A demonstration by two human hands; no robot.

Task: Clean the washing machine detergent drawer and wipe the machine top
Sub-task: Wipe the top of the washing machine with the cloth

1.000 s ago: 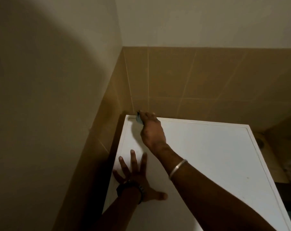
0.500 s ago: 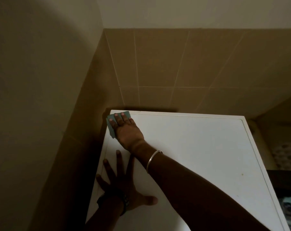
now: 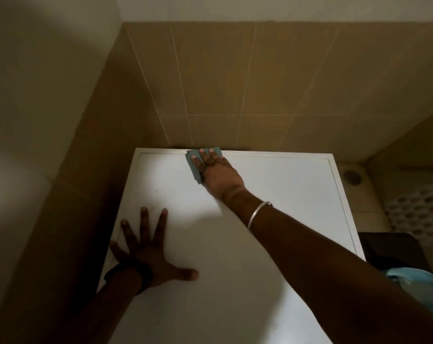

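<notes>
- Tiled wall (image 3: 235, 83): tan tiles with pale grout lines run behind the machine and along its left side; plain painted wall above them; lighting dim.
- Machine top (image 3: 272, 194): flat white panel with a raised border, its back edge set against the rear tiles, its left edge close to the side wall; surface lit brightest near the left centre.
- Right hand (image 3: 216, 171): arm reaches diagonally across the panel to the back edge; palm down, fingers straight and held close together, pressing the cloth flat; a thin metal bangle (image 3: 257, 214) sits on the forearm just behind the wrist.
- Left hand (image 3: 148, 252): palm flat on the front-left part of the panel, fingers spread wide, thumb pointing right; holds nothing; a dark band (image 3: 138, 274) circles the wrist.
- Cloth (image 3: 194, 165): small blue-green piece, lying on the panel at the back rim, left of centre; its far edge and left side show beyond the fingers; the remainder is hidden under the hand.
- Floor drain (image 3: 352, 177): round, on the pale floor right of the machine.
</notes>
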